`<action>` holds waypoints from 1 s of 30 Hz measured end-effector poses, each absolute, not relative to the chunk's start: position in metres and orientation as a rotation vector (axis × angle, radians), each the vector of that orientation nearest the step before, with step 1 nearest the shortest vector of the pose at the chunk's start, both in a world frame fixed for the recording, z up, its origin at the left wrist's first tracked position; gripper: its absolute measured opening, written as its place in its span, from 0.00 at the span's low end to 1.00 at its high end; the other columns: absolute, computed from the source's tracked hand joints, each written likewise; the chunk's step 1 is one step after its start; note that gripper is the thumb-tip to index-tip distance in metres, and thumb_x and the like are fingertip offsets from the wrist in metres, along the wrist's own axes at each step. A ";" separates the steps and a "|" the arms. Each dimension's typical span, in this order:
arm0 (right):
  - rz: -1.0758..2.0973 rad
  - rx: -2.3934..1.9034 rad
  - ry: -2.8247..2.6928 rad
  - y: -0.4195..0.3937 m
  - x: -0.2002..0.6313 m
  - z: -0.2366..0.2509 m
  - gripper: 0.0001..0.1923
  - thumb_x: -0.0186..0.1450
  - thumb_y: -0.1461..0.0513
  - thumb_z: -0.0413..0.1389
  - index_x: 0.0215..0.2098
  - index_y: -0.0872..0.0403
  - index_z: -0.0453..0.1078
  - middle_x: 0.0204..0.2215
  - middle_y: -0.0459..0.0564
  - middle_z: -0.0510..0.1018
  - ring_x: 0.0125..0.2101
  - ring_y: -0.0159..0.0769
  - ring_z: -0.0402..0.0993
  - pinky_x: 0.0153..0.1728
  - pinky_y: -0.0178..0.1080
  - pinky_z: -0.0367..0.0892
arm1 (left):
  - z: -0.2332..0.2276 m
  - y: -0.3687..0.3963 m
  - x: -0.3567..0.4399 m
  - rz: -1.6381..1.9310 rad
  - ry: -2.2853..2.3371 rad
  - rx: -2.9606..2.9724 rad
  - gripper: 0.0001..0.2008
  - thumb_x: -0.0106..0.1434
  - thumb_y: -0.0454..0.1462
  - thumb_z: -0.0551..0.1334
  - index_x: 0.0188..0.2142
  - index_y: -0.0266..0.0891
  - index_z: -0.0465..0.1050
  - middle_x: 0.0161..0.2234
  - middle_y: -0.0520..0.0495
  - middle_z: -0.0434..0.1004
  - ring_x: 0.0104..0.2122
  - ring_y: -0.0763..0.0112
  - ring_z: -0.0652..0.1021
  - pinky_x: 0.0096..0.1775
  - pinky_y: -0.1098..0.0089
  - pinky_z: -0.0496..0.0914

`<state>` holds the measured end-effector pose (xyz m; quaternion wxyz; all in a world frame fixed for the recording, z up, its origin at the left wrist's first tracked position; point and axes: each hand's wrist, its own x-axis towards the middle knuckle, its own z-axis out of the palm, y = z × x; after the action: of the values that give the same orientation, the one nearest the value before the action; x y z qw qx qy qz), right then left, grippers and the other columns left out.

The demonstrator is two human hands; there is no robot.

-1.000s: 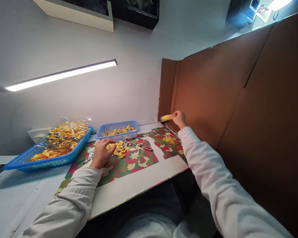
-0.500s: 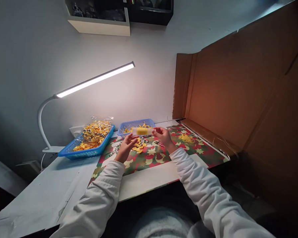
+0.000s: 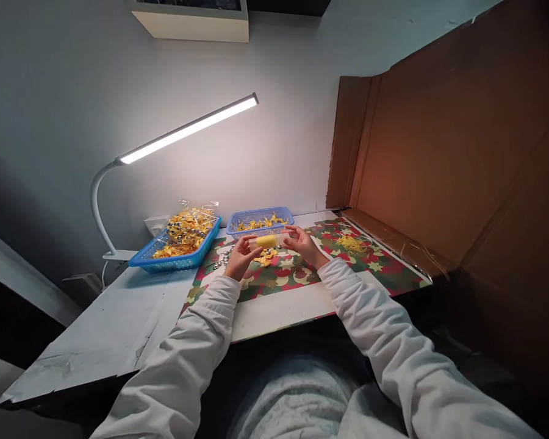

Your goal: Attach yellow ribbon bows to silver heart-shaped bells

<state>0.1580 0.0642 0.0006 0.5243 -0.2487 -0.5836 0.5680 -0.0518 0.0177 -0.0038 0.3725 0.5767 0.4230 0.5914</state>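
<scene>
A spool of yellow thread point(image 3: 268, 241) is held level above the patterned mat point(image 3: 302, 277), one end in my left hand point(image 3: 240, 256) and the other in my right hand point(image 3: 303, 244). Right under the spool lies a small pile of yellow pieces point(image 3: 266, 258) with some silver bells beside it. A small blue basket point(image 3: 259, 221) of yellow pieces stands just behind my hands. To its left a bigger blue tray point(image 3: 178, 251) carries a clear bag full of yellow pieces and bells.
A white desk lamp point(image 3: 183, 131) arches over the white table point(image 3: 114, 332) from the left. Brown cardboard point(image 3: 443, 164) walls off the right side. A tuft of loose yellow thread point(image 3: 350, 244) lies on the mat near the cardboard. A shelf hangs above.
My right hand carried the yellow spool from the cardboard corner to the middle. My left hand left the pile and took its other end. The view shifted, showing more of the table's left.
</scene>
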 end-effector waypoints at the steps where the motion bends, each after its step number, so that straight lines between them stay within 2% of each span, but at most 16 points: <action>1: 1.417 -0.631 -1.400 0.064 0.158 0.000 0.27 0.49 0.51 0.68 0.43 0.51 0.70 0.42 0.49 0.79 0.33 0.34 0.80 0.37 0.39 0.76 | -0.004 0.018 -0.052 1.512 1.069 1.495 0.28 0.43 0.45 0.73 0.42 0.40 0.67 0.37 0.48 0.77 0.34 0.70 0.79 0.35 0.70 0.73; 4: 1.498 -0.693 -1.434 0.066 0.157 -0.002 0.21 0.53 0.50 0.65 0.37 0.54 0.70 0.31 0.46 0.78 0.25 0.32 0.78 0.29 0.37 0.74 | -0.005 0.019 -0.052 1.495 1.033 1.539 0.28 0.42 0.44 0.74 0.41 0.41 0.68 0.41 0.46 0.78 0.39 0.66 0.79 0.40 0.67 0.74; 6: 1.456 -0.654 -1.455 0.068 0.155 -0.004 0.20 0.50 0.52 0.67 0.35 0.53 0.70 0.28 0.44 0.78 0.26 0.32 0.78 0.30 0.36 0.74 | -0.006 0.018 -0.053 1.486 1.050 1.538 0.30 0.44 0.45 0.73 0.45 0.41 0.68 0.44 0.44 0.78 0.39 0.65 0.80 0.41 0.65 0.75; 9: 1.362 -0.558 -1.499 0.067 0.155 -0.004 0.21 0.45 0.56 0.69 0.35 0.53 0.72 0.31 0.43 0.79 0.32 0.32 0.78 0.36 0.36 0.74 | -0.007 0.017 -0.054 1.464 1.104 1.474 0.31 0.48 0.47 0.71 0.49 0.41 0.67 0.42 0.45 0.78 0.37 0.65 0.81 0.39 0.65 0.75; 11: 1.328 -0.538 -1.531 0.066 0.155 -0.003 0.22 0.43 0.57 0.70 0.35 0.53 0.73 0.34 0.45 0.80 0.35 0.33 0.78 0.39 0.37 0.74 | -0.008 0.017 -0.055 1.456 1.119 1.428 0.30 0.47 0.47 0.72 0.48 0.40 0.68 0.38 0.46 0.79 0.36 0.64 0.81 0.39 0.64 0.75; 14: 1.357 -0.590 -1.499 0.062 0.157 -0.001 0.26 0.44 0.57 0.70 0.41 0.52 0.73 0.40 0.48 0.81 0.38 0.35 0.79 0.39 0.37 0.75 | -0.009 0.019 -0.055 1.478 1.104 1.406 0.29 0.44 0.46 0.74 0.44 0.39 0.69 0.37 0.46 0.79 0.36 0.63 0.81 0.40 0.62 0.75; 17: 1.473 -0.683 -1.449 0.061 0.158 -0.001 0.25 0.50 0.55 0.69 0.43 0.53 0.71 0.35 0.49 0.81 0.31 0.35 0.81 0.32 0.36 0.76 | -0.010 0.020 -0.055 1.480 1.075 1.452 0.29 0.42 0.44 0.75 0.43 0.40 0.69 0.38 0.46 0.79 0.37 0.62 0.80 0.41 0.62 0.75; 21: 1.500 -0.738 -1.492 0.061 0.155 -0.002 0.15 0.54 0.56 0.67 0.34 0.55 0.72 0.23 0.45 0.79 0.23 0.31 0.79 0.24 0.30 0.73 | -0.009 0.018 -0.054 1.454 1.097 1.605 0.28 0.44 0.46 0.73 0.43 0.40 0.69 0.41 0.44 0.78 0.40 0.59 0.80 0.41 0.60 0.75; 25: 1.476 -0.746 -1.466 0.060 0.153 -0.002 0.11 0.54 0.58 0.67 0.31 0.55 0.73 0.20 0.43 0.78 0.21 0.29 0.77 0.21 0.29 0.72 | -0.006 0.014 -0.055 1.531 1.324 2.033 0.22 0.49 0.45 0.71 0.44 0.42 0.73 0.48 0.42 0.74 0.47 0.55 0.76 0.48 0.55 0.70; 27: 1.476 -0.758 -1.450 0.059 0.152 -0.001 0.10 0.55 0.59 0.66 0.29 0.56 0.73 0.19 0.42 0.77 0.19 0.29 0.76 0.21 0.29 0.72 | -0.005 0.013 -0.056 1.547 1.407 2.265 0.17 0.51 0.43 0.70 0.40 0.43 0.76 0.48 0.42 0.74 0.50 0.54 0.73 0.53 0.54 0.66; 30: 1.479 -0.774 -1.424 0.058 0.152 0.000 0.09 0.56 0.59 0.66 0.29 0.57 0.73 0.19 0.42 0.77 0.18 0.29 0.76 0.21 0.29 0.72 | -0.004 0.014 -0.056 1.540 1.465 2.435 0.11 0.55 0.43 0.69 0.36 0.43 0.76 0.47 0.42 0.75 0.49 0.55 0.74 0.54 0.54 0.64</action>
<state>0.1517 0.0585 -0.0002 0.4562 -0.3138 -0.5777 0.5997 -0.0564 0.0138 -0.0045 -0.0452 0.7526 0.4530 0.4759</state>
